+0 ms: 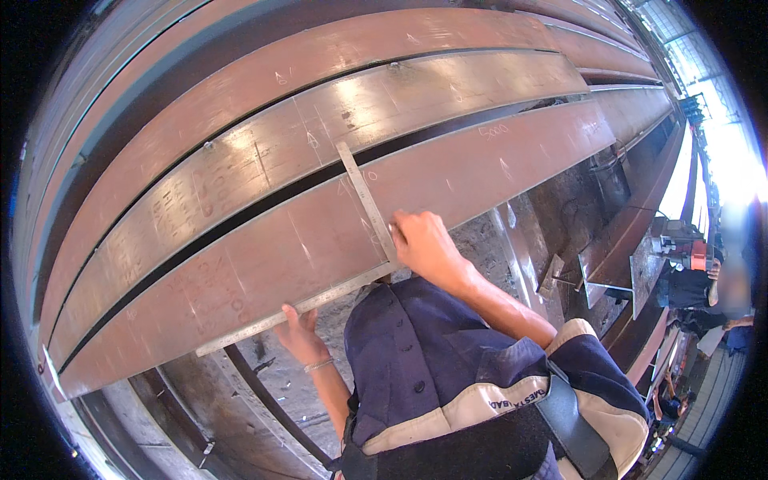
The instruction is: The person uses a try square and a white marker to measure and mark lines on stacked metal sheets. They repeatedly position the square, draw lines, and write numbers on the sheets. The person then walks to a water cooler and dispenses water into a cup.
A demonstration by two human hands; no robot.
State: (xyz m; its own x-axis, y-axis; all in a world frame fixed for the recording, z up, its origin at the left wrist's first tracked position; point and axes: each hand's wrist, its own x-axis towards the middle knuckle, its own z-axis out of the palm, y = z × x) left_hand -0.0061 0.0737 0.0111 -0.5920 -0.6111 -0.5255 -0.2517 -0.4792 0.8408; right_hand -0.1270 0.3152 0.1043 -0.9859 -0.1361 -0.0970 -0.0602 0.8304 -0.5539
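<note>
A metal L-shaped square [296, 310] lies against the near edge of a reddish-brown steel beam [448, 178]. Its short blade crosses the flat face of the beam, and the long arm runs along the edge. My left hand [306, 336] grips the long arm, fingertips over its top. My right hand [430, 250] is closed in a pinch close to the blade, near the corner of the square. Whatever is between those fingers is hidden. Thin chalk lines and handwritten marks show on the beam's face.
A shinier steel beam [352, 100] and more beams lie parallel beyond, with dark gaps between. Crosswise supports [268, 396] stand beneath at the left. Steel plates and offcuts [602, 276] sit at the right, where another person [690, 286] is near an orange-and-grey machine [698, 255].
</note>
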